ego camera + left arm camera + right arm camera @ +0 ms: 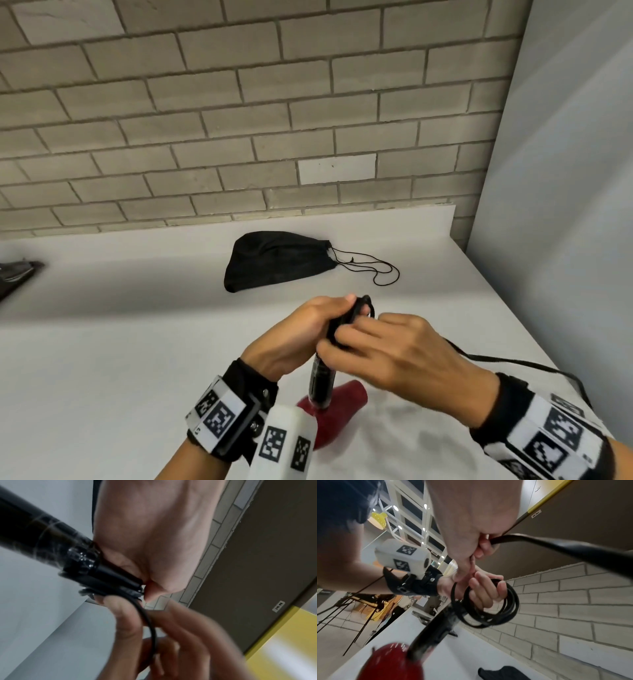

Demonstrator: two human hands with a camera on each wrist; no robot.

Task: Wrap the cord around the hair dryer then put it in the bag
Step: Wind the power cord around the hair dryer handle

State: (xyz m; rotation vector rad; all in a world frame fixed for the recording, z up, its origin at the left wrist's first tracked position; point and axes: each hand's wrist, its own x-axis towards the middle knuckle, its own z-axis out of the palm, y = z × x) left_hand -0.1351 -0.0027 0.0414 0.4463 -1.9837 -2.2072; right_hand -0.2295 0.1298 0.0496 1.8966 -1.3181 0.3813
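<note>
The hair dryer stands nozzle-down on the white table (137, 342), its red body (337, 407) low and its black handle (320, 375) pointing up. My left hand (318, 318) grips the handle's top end, its fingers (484, 589) curled through several loops of black cord (506, 608). My right hand (356, 337) pinches the cord just right of the loops. The free length of cord (513, 364) trails off to the right behind my right wrist. The black drawstring bag (274, 262) lies flat farther back, its strings (376, 270) spread to the right.
A brick wall (239, 120) backs the table and a grey panel (565, 205) closes the right side. The table's right edge runs diagonally near my right wrist. A dark object (17, 275) lies at the far left edge.
</note>
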